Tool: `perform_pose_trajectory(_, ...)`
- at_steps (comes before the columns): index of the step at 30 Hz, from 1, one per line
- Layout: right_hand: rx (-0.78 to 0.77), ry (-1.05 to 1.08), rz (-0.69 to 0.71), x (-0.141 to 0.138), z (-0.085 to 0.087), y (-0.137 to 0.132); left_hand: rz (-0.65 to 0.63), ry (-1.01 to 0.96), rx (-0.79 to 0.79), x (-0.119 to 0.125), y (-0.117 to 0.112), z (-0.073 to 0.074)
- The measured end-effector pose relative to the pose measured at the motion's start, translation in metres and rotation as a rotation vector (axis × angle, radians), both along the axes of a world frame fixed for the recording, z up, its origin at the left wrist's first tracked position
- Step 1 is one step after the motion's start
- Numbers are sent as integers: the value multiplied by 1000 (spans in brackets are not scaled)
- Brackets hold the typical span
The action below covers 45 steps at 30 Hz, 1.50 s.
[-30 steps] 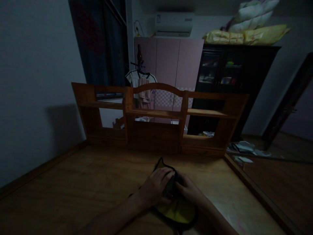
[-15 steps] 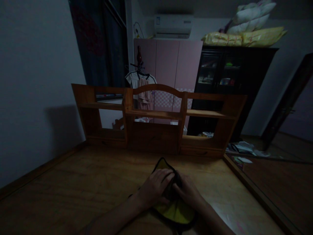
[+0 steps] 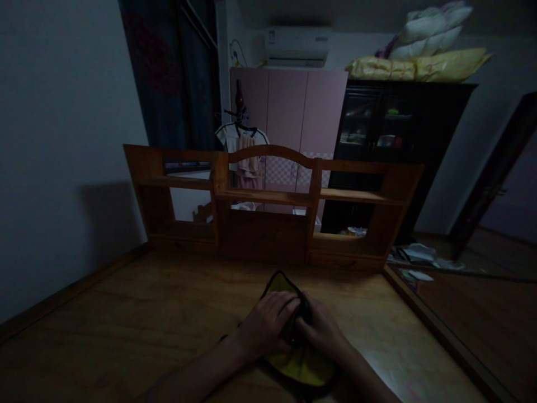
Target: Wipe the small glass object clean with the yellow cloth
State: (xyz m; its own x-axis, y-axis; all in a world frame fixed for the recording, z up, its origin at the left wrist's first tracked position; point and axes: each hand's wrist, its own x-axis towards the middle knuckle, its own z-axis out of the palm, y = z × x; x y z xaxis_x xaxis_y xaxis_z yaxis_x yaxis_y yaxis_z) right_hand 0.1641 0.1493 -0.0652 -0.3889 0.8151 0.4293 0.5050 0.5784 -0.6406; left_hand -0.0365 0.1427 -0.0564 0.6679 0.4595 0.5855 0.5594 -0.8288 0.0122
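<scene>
A yellow cloth with a black edge (image 3: 308,366) lies bunched on the wooden desktop, its pointed corner facing away from me. My left hand (image 3: 268,319) rests over the cloth with the fingers bent and pressed onto its gathered middle. From the other side my right hand (image 3: 322,327) closes round the dark fold, its thumb bent inward towards my left fingers. Between the two hands sits a dark shape (image 3: 294,334) with a small glint; dim light and my fingers hide what it is. A thin dark cord-like bit (image 3: 224,338) shows beside my left wrist.
The wooden desktop (image 3: 168,313) has a raised rim on its right side. A wooden shelf unit (image 3: 264,196) with small drawers stands along its far edge. A white wall (image 3: 62,168) rises at left. Behind are a pink wardrobe (image 3: 285,112) and a dark cabinet (image 3: 440,123).
Both hands stay in nearly the same place on the cloth. The dark shape between them shows slightly more, with a small glint now visible.
</scene>
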Motion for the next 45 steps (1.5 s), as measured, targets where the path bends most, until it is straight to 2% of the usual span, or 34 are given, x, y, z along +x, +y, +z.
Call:
perform_pose_trajectory(6,20,13,-48,-1,-3,0,8,16,9,0,0,-2)
perform_pose_trajectory(14,4,1,-47,1,-10,2,-3,14,-14,1,-3,5)
perform_pose_trajectory(27,24,-35,-23,6,-20,7,37,-33,-38,0,1,-4)
perform_pose_trajectory(32,-10,11,22,4,-12,7,106,-22,-24,0,0,-6)
perform_pose_trajectory(37,-28,60,-49,1,-2,4,145,-98,-19,4,-3,-1)
perform_pose_trajectory(42,-14,108,-160,5,3,6,211,-253,-141,3,0,1)
perform_pose_trajectory(45,-11,146,-159,5,8,8,255,-301,-182,-1,3,0)
